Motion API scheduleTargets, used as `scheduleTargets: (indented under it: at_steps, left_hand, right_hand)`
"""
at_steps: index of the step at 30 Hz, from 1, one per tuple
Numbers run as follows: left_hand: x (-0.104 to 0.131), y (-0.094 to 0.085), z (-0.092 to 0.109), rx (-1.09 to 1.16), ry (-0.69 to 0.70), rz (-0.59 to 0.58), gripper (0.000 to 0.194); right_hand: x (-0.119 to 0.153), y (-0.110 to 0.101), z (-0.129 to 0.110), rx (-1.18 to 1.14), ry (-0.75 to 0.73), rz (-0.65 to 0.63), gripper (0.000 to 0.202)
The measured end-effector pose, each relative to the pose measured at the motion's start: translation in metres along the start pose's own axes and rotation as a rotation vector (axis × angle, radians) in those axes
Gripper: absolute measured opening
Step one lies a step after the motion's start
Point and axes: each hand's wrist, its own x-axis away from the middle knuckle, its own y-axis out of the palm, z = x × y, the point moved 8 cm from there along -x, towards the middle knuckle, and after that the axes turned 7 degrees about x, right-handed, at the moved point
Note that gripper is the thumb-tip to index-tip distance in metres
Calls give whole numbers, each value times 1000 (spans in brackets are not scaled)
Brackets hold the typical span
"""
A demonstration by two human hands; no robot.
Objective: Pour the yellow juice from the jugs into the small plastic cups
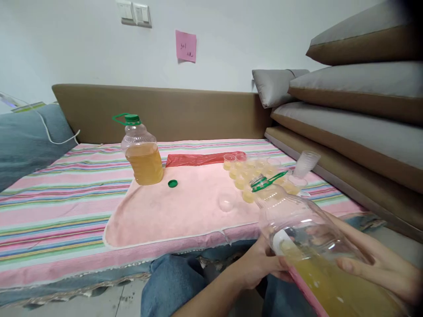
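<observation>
A large clear plastic bottle point(297, 211) with yellow liquid leans toward the table, its uncapped mouth with a green handle ring pointing up and left. My left hand point(261, 264) grips it from the near side below the shoulder. Around its far right side my right hand point(373, 259) is wrapped, partly seen through the plastic. Just left of the mouth stands an empty clear plastic cup point(226, 202). Behind the bottle, several small cups of yellow liquid point(240, 181) stand close together. A green cap point(172, 183) lies on the pink cloth point(165, 215).
A second bottle point(145, 160), capped green and partly filled, stands at the left. A red plastic bag point(201, 159) lies behind the cloth. Stacked clear cups point(306, 164) lean at the right, beside piled grey-brown cushions point(360, 83). A brown backrest point(165, 112) borders the striped cover.
</observation>
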Motion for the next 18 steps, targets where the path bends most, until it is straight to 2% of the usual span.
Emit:
scheduleTargets:
  at_steps: [3, 6, 12, 18]
  left_hand:
    - [-1, 0, -5, 80, -1, 39, 79]
    - [-3, 2, -10, 158, 1, 33, 74]
    - [-7, 2, -16, 262, 57, 12, 80]
    - [-8, 3, -19, 304, 78, 9, 71]
  right_hand:
    - [-1, 9, 1, -10, 30, -118, 84]
    - [-4, 11, -1, 21, 59, -159, 87]
    - [-12, 13, -14, 76, 55, -238, 94]
    - [-22, 13, -20, 111, 82, -289, 91]
